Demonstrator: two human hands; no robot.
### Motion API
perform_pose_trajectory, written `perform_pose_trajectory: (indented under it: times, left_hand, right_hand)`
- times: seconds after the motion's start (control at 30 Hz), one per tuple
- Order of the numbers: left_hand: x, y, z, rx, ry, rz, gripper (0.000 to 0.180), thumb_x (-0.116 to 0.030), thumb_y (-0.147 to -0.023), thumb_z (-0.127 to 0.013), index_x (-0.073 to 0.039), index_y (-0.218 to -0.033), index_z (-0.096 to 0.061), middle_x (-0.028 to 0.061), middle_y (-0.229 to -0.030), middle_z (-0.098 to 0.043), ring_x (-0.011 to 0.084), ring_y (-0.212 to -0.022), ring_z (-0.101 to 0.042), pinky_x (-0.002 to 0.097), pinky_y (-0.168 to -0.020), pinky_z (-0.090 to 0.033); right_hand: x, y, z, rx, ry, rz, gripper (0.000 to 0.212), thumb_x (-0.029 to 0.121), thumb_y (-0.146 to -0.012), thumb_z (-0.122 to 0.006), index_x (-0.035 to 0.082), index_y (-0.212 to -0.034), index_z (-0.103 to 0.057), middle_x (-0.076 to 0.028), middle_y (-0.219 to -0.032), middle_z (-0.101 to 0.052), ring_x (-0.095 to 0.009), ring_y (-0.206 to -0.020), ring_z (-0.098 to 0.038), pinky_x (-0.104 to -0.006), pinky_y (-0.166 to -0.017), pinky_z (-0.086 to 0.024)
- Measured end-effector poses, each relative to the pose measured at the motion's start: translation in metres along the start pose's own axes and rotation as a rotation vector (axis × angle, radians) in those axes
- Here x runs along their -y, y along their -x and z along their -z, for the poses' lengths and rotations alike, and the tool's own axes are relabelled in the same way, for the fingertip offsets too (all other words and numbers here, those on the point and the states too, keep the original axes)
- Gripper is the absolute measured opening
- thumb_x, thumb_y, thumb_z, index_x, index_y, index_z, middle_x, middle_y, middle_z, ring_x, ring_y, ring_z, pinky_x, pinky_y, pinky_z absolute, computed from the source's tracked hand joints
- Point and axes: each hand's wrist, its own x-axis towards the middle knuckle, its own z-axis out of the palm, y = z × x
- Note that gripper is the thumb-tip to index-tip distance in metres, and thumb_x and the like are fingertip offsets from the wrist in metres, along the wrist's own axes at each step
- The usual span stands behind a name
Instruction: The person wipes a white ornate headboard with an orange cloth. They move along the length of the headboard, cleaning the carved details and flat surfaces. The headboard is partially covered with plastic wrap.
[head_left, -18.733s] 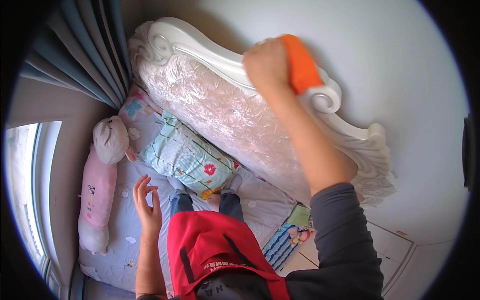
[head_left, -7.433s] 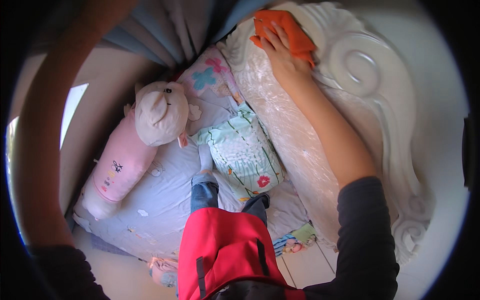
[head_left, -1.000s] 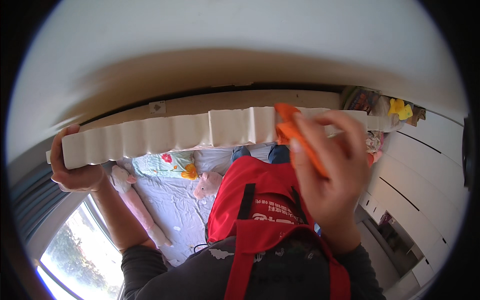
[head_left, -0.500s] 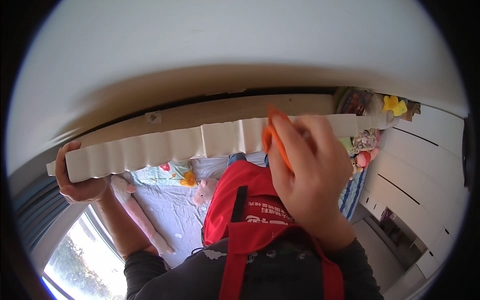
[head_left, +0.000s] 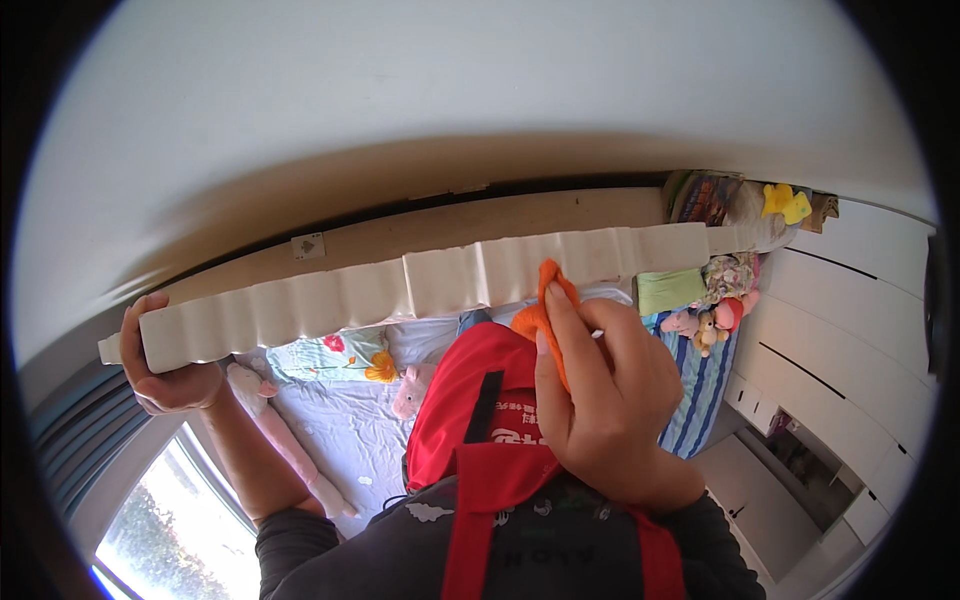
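Observation:
A long cream ribbed panel (head_left: 370,290), like a padded headboard, runs across the view in front of me. At its left end, my left hand (head_left: 170,375) is wrapped round the corner, with the thumb below and fingers behind. My right hand (head_left: 610,400) pinches an orange cloth (head_left: 548,318) between thumb and fingers, right of the middle. The cloth's upper tip overlaps the panel's near face; whether it touches there I cannot tell. Part of the cloth is hidden inside the right hand.
Behind the panel is a beige ledge (head_left: 430,220) bearing a playing card (head_left: 308,246), against a white wall (head_left: 480,80). Below lies a bed (head_left: 350,420) with a pillow (head_left: 320,357), a long pink plush toy (head_left: 285,435) and other soft toys. White cabinets (head_left: 850,320) stand right, a window (head_left: 180,520) left.
My right hand and the orange cloth have come down and toward me, from the panel's upper edge to its lower edge. My left hand keeps its hold on the end.

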Motion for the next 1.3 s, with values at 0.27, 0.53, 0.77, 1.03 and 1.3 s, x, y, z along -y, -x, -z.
perform_pose_trajectory:
  times: [0.27,0.53,0.77,1.03,1.3]
  left_hand:
    - [-0.004,0.000,-0.005,-0.007,-0.031,-0.030,0.083,-0.058,-0.107,-0.018,0.007,-0.106,-0.070,0.0179,-0.090,-0.073,0.0282,-0.082,-0.071,0.0379,-0.073,-0.059]
    - [-0.012,-0.006,-0.010,-0.031,-0.048,-0.037,0.078,-0.053,-0.107,-0.021,0.007,-0.104,-0.070,0.0172,-0.088,-0.073,0.0270,-0.077,-0.070,0.0367,-0.069,-0.058]
    - [-0.017,-0.006,-0.015,-0.080,-0.144,-0.046,0.078,-0.052,-0.106,-0.020,0.007,-0.102,-0.071,0.0172,-0.088,-0.073,0.0277,-0.078,-0.070,0.0375,-0.069,-0.060]
    - [-0.006,-0.006,-0.009,-0.067,-0.063,-0.055,0.076,-0.047,-0.106,-0.020,0.007,-0.102,-0.073,0.0173,-0.090,-0.074,0.0289,-0.081,-0.073,0.0393,-0.070,-0.063]
    - [-0.012,-0.010,-0.014,-0.063,-0.085,-0.100,0.071,-0.043,-0.106,-0.023,0.009,-0.103,-0.072,0.0183,-0.090,-0.074,0.0295,-0.081,-0.073,0.0404,-0.071,-0.064]
  right_hand:
    - [-0.003,-0.008,-0.005,-0.011,-0.058,-0.040,0.029,0.004,-0.085,-0.073,-0.004,-0.113,-0.072,-0.011,-0.097,-0.066,-0.024,-0.069,-0.064,-0.0347,-0.060,-0.048]
    - [-0.012,0.016,0.004,0.153,-0.172,-0.198,0.017,0.006,-0.087,-0.073,0.002,-0.103,-0.076,-0.011,-0.095,-0.063,-0.025,-0.073,-0.065,-0.0337,-0.066,-0.051]
    - [-0.038,0.003,0.019,-0.089,-0.107,-0.127,0.030,0.004,-0.088,-0.071,0.000,-0.118,-0.074,-0.014,-0.118,-0.060,-0.024,-0.083,-0.063,-0.0346,-0.070,-0.050]
    - [-0.023,0.001,-0.002,-0.044,0.183,-0.097,0.038,0.000,-0.080,-0.073,-0.002,-0.118,-0.070,-0.015,-0.123,-0.062,-0.030,-0.090,-0.068,-0.0361,-0.072,-0.054]
    - [-0.015,0.012,0.009,0.024,0.208,-0.160,0.037,-0.002,-0.077,-0.074,-0.004,-0.114,-0.070,-0.014,-0.121,-0.064,-0.030,-0.090,-0.070,-0.0354,-0.071,-0.056]
